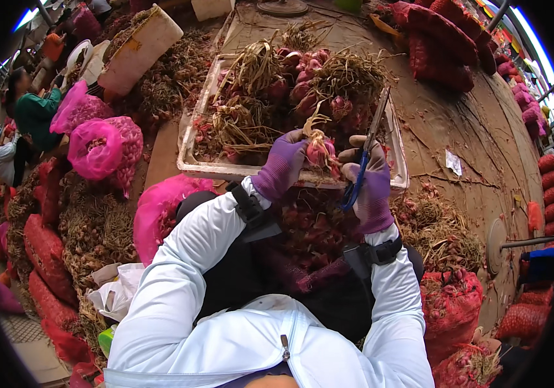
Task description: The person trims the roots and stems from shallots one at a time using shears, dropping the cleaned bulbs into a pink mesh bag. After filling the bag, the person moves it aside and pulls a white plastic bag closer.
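Observation:
My left hand (281, 163), in a purple and grey glove, is closed on a shallot (319, 154) with a dry stem and roots. Scissors (378, 118) with blue handles are gripped in my right hand (374, 184), gloved the same way, their blades pointing away from me. Both hands are over the near edge of a white tray (225, 169), with the shallot between them. Heaped in the tray are bunches of shallots (303, 81) with tangled dry stems. Loose reddish skins (309, 226) lie below, between my knees.
Pink mesh bags (106, 145) and a tilted white box (138, 52) stand to the left, near a person in green (36, 116). Red sacks (435, 48) sit at the far right. Dry trimmings (442, 229) and a filled red bag (451, 304) are by my right arm.

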### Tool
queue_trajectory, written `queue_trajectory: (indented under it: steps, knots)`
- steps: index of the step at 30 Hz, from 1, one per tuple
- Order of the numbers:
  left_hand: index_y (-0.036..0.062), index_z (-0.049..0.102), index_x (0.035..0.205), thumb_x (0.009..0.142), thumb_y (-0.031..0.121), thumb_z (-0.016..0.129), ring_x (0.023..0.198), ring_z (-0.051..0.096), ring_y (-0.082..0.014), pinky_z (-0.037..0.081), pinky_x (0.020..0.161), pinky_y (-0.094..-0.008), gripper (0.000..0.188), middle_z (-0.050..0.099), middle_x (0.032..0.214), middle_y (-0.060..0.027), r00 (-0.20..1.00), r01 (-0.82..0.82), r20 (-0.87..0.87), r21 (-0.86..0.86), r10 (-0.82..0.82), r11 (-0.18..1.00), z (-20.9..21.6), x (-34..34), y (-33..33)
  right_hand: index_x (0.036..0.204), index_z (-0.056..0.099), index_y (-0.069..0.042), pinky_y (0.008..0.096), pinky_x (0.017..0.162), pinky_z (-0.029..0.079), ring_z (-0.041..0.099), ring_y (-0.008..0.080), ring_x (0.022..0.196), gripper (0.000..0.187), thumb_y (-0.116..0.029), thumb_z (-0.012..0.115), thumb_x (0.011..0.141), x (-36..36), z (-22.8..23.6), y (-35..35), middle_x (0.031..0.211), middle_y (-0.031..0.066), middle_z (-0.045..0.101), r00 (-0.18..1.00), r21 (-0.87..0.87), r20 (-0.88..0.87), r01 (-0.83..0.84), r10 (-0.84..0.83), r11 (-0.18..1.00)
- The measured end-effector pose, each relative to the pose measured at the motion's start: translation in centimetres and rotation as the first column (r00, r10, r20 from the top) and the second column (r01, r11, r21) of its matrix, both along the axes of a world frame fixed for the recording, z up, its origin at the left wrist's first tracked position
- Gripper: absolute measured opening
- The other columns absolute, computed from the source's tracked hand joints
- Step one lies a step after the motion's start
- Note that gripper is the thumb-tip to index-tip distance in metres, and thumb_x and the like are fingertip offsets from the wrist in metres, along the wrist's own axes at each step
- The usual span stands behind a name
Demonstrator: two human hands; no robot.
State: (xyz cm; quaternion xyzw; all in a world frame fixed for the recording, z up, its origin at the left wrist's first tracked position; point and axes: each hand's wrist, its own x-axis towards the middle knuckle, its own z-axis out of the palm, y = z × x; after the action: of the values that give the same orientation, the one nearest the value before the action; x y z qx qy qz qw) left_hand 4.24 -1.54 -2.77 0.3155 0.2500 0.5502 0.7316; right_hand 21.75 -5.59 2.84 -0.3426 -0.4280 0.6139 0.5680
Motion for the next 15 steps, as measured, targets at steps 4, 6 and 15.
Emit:
queue_trajectory:
  steps: [4, 6, 15]
  knots:
    - [0.0036, 0.059, 0.112, 0.097, 0.014, 0.047, 0.085, 0.064, -0.0146, 0.053, 0.073, -0.0265, 0.022, 0.065, 0.099, -0.0059, 0.95, -0.19, -0.284, -0.187, 0.132, 0.964, 0.3, -1.0, 0.9, 0.122, 0.046, -0.004, 0.0202, 0.073, 0.048, 0.057, 0.0087, 0.085, 0.047, -0.007, 0.071, 0.082, -0.1, -0.4, 0.3, 0.107, 0.0082, 0.06, 0.969, 0.094, 0.187, 0.146, -0.161, 0.985]
    - [0.0025, 0.059, 0.109, 0.096, 0.017, 0.05, 0.079, 0.06, -0.0121, 0.049, 0.07, -0.0243, 0.021, 0.064, 0.097, -0.0049, 0.607, -0.272, -0.73, 0.181, 0.315, 0.945, -0.4, -1.0, 0.7, 0.123, 0.045, -0.005, 0.0211, 0.074, 0.048, 0.057, 0.0099, 0.087, 0.049, -0.005, 0.071, 0.082, -0.9, -0.6, -0.4, 0.11, 0.0086, 0.058, 0.943, 0.136, 0.274, 0.154, -0.186, 0.979]
    - [0.0005, 0.057, 0.103, 0.091, 0.015, 0.057, 0.077, 0.057, -0.0076, 0.048, 0.07, -0.026, 0.019, 0.061, 0.086, -0.001, 0.891, -0.072, -0.438, 0.13, 0.123, 0.989, 2.6, 0.9, -1.8, 0.115, 0.051, -0.004, 0.0222, 0.071, 0.047, 0.055, 0.0093, 0.078, 0.043, 0.001, 0.069, 0.076, -2.2, -2.8, 0.0, 0.092, 0.0006, 0.056, 0.907, 0.218, 0.374, 0.115, -0.192, 0.969]
